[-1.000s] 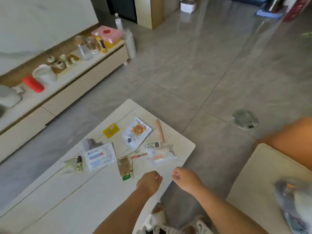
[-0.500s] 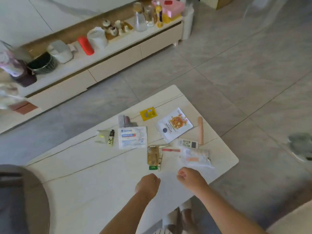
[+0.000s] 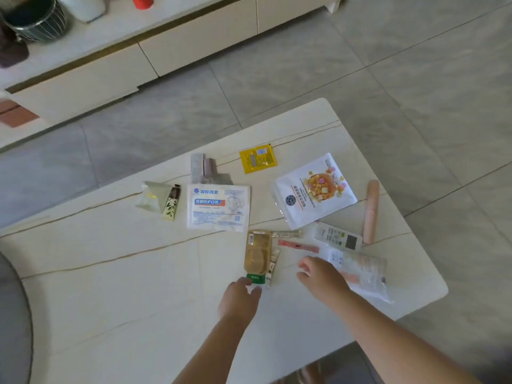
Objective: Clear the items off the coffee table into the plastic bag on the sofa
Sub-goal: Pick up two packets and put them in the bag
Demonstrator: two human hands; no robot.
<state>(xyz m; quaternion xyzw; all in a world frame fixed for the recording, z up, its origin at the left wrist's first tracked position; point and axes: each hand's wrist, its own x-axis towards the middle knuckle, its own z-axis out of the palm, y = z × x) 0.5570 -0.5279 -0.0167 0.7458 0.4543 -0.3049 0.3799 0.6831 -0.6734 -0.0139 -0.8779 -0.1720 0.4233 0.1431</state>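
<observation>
The white coffee table (image 3: 124, 300) carries several small items. My left hand (image 3: 239, 299) pinches the green near end of a brown snack packet (image 3: 258, 253) between fingertips and thumb. My right hand (image 3: 321, 275) hovers with loosely curled fingers, holding nothing, beside a clear plastic packet (image 3: 365, 270). Farther out lie a white remote (image 3: 338, 236), a thin pink sachet (image 3: 297, 246), a pink tube (image 3: 371, 210), a white cereal pouch (image 3: 314, 191), a yellow sachet (image 3: 257, 158), a mask packet (image 3: 218, 207) and a hand cream tube (image 3: 171, 203). The plastic bag and sofa are out of view.
A low white cabinet (image 3: 138, 51) runs along the back across a strip of grey tiled floor, with a black wire basket (image 3: 36, 19) on it. A grey rounded object (image 3: 11, 314) sits at the left edge. The table's right corner (image 3: 440, 289) is close to my right arm.
The view has swung left and down, away from the sofa side. Both hands have reached forward over the table; the left one has arrived at the brown snack packet.
</observation>
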